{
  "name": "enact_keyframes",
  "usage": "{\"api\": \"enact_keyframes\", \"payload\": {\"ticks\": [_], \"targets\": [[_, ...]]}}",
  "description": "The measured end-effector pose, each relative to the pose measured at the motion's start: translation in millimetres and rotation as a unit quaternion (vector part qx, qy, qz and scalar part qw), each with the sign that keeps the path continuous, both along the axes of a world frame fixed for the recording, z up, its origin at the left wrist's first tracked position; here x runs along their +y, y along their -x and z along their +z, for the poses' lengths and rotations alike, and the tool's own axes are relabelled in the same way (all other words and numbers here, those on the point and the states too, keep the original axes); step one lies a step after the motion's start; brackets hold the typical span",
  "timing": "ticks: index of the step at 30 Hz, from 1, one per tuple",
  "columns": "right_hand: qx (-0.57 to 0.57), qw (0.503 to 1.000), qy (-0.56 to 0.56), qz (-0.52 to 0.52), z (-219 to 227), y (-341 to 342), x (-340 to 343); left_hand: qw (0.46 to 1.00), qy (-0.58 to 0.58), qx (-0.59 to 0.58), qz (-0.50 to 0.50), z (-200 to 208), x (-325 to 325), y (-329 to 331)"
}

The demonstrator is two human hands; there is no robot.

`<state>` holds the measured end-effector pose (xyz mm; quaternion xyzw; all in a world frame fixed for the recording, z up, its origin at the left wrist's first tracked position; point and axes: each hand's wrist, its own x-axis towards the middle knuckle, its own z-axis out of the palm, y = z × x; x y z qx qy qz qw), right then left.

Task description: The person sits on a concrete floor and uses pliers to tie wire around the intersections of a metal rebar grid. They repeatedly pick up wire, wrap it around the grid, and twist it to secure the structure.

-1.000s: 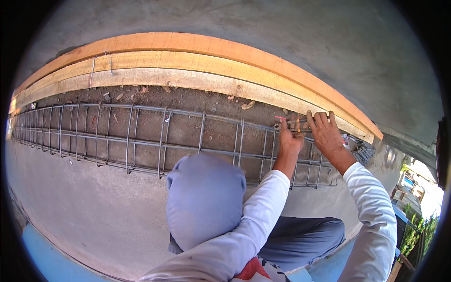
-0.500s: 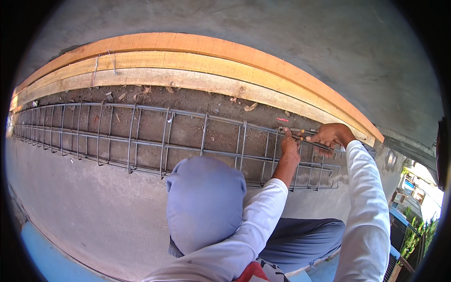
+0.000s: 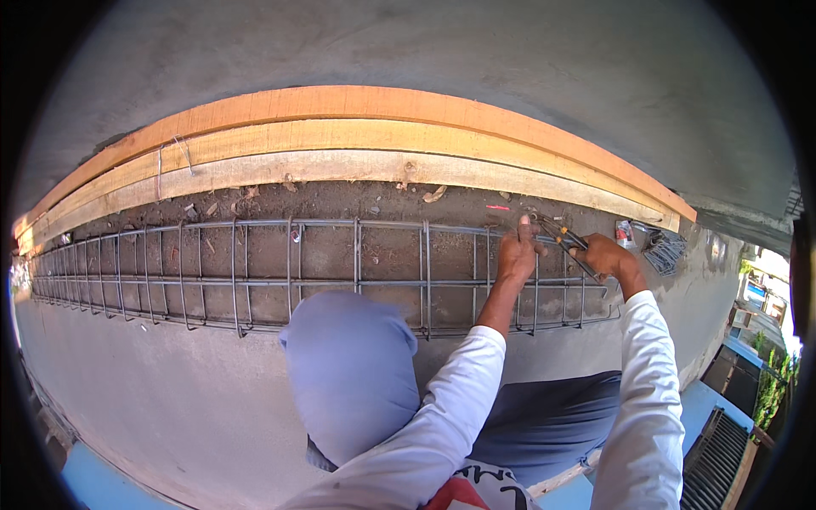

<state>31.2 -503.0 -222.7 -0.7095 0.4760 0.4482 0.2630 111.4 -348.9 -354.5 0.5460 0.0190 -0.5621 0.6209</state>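
Observation:
A long cage of steel reinforcing bars [image 3: 391, 281] with square stirrups lies in front of me, running left to right. At its right end, my right hand [image 3: 608, 258] is closed round the handles of a pair of pincers [image 3: 563, 235]. Their jaws point up and left, close to the cage's far top bar. My left hand [image 3: 515, 251] is beside the jaws at that bar, thumb up and the other fingers curled. Whatever is between those fingers is too small to make out.
Stacked timber planks [image 3: 340, 132] run behind the cage against a grey wall [image 3: 408, 42]. A bundle of thin metal pieces [image 3: 665, 252] and a red-and-white packet [image 3: 625, 234] lie beyond my right hand. My bent knee [image 3: 350, 374] rises just before the cage.
My right hand and the pincers' handles have swung away from the cage's end, uncovering the packet and metal bundle. My left thumb now points up. The view has shifted slightly.

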Motion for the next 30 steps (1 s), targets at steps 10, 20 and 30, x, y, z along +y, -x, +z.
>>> {"api": "enact_keyframes", "payload": {"ticks": [10, 20, 30], "targets": [[-0.009, 0.937, 0.345, -0.044, -69.7, 129.0, 84.4, 0.951, 0.12, 0.102, -0.266, 27.1, 4.5, -49.6], [-0.44, 0.762, 0.01, -0.475, -10.1, 36.6, 100.9, 0.824, 0.147, -0.16, -0.523, 84.1, -9.6, -26.7], [-0.602, 0.479, -0.089, -0.632, 10.0, 28.5, 76.9, 0.917, 0.139, -0.087, -0.365, 104.4, -5.8, -37.3]]}}
